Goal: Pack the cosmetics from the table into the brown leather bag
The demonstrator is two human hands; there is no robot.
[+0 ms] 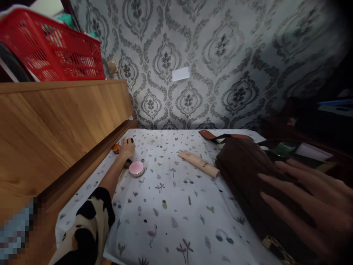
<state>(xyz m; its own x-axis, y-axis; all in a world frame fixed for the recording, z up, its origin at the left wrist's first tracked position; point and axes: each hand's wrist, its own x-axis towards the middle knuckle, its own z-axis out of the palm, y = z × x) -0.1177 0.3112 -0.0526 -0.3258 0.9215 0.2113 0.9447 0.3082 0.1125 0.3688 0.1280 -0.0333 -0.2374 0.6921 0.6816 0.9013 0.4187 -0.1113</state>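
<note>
My left hand (127,148) reaches far across the bed to its left edge and is closed over a small dark object I cannot make out. A small orange item (116,148) lies just left of it, and a round pink compact (136,169) lies just in front of it. My right hand (309,198) is close to the camera at the right, fingers stretched out and spread over a dark brown leather bag (242,173) with an orange-brown strap (217,135). A beige tube (199,163) lies on the sheet between compact and bag.
A white sheet (171,213) printed with small plants and flamingos covers the bed. A wooden cabinet (55,121) runs along the left with a red plastic basket (55,49) on top. Patterned grey wallpaper (220,55) is behind. Dark clutter sits at the right.
</note>
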